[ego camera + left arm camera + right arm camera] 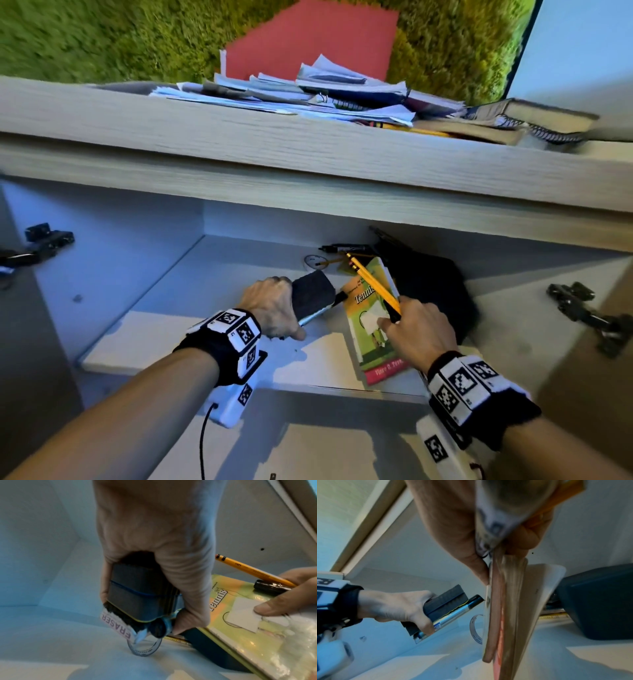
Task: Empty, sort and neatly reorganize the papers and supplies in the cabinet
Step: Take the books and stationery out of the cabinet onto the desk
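Observation:
Inside the open cabinet, my left hand (274,308) grips a dark board eraser (313,294) with a silver marker (313,318) held against its underside. In the left wrist view the eraser (140,592) fills the hand and a torn "ERASER" label hangs from it. My right hand (421,329) pinches the green and yellow tennis book (370,342), thumb on its cover, while also holding a yellow pencil (373,284) and a black pen (269,588). In the right wrist view the book (505,615) is tilted up on edge off the shelf.
A black pouch (431,284) lies behind the book at the right. A tape roll (313,262), a black marker (346,248) and another pencil lie at the back of the shelf (171,329). On the cabinet top sit piled papers (308,92) and spiral notebooks (534,123). Door hinges (582,308) jut out.

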